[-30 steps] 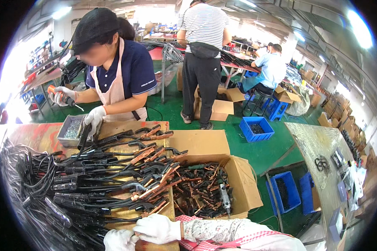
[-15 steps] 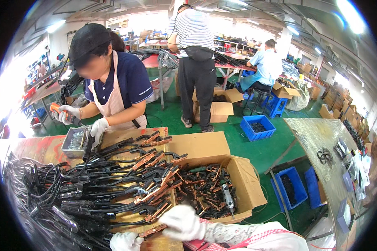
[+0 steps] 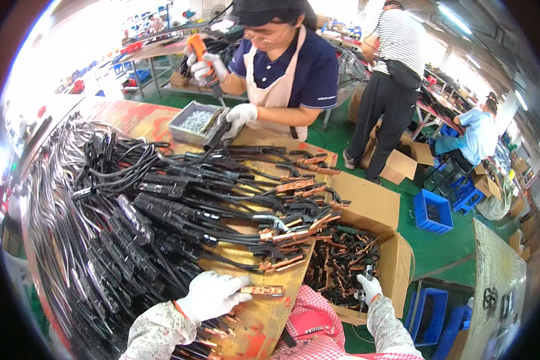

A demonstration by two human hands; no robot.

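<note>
My left hand (image 3: 215,295), in a white glove, pinches the end of a flat copper jaw piece (image 3: 264,290) over the near edge of the wooden bench (image 3: 240,255). My right hand (image 3: 369,287), also gloved, reaches to the right side of an open cardboard box (image 3: 396,258). Its fingers close round a slim powered screwdriver (image 3: 369,267), whose bit points down toward me. Copper and black clamp parts (image 3: 339,258) fill the box. Left of my hands lie many black electrode holders (image 3: 162,207) with copper jaws (image 3: 294,185) and grey cables (image 3: 54,222).
Across the bench, a co-worker holds an orange power driver (image 3: 198,49) beside a metal tray of screws (image 3: 198,120). Blue crates (image 3: 433,211) stand on the green floor. A metal-topped table (image 3: 495,282) is at the right. Two other people are farther back.
My right hand has moved from the bench edge into the box and taken hold of the screwdriver. My left hand still has the copper piece. The view has swung left.
</note>
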